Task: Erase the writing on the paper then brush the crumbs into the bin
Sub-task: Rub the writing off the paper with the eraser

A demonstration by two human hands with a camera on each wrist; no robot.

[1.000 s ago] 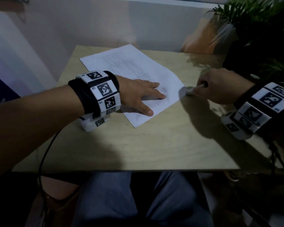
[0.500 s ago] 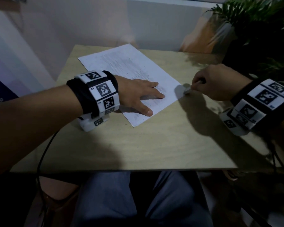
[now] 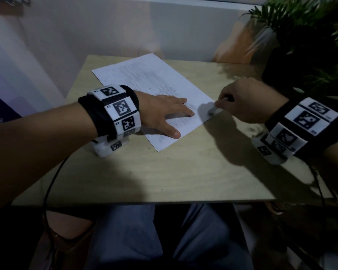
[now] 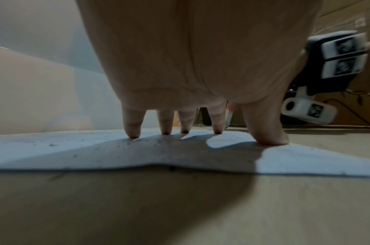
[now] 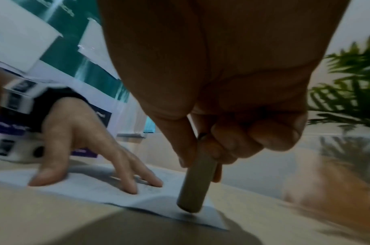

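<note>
The paper (image 3: pixel 154 90), a white sheet with faint grey pencil marks, lay at an angle across the upper middle of the head view, on a pale wooden bench (image 3: pixel 183 168). The left hand (image 3: pixel 164 114) rested flat on the sheet's lower half, fingers straight and spread; the left wrist view showed all four fingertips (image 4: pixel 133 134) and the thumb pressing the sheet down, with small dark crumbs (image 4: pixel 157 141) scattered around them. The sheet's near edge bowed up slightly off the bench in that view.

The right hand (image 3: pixel 246 100), at the right of centre in the head view, was curled round a stick-shaped eraser (image 3: pixel 213 111). In the right wrist view the eraser (image 5: pixel 195 180) appeared as a greyish cylinder pinched between the thumb and the bent fingers, tilted, its lower end touching the paper (image 5: pixel 96 187) close to the sheet's right-hand corner. A dark shadow fell on the sheet just beside the tip.

Both wrists wore black bands with white marker blocks. A green leafy plant (image 3: pixel 310 36) filled the upper right corner of the head view, and a pale wall (image 3: pixel 105 32) ran behind the bench. The person's legs in blue trousers showed under the bench's front edge at the bottom of the frame.
</note>
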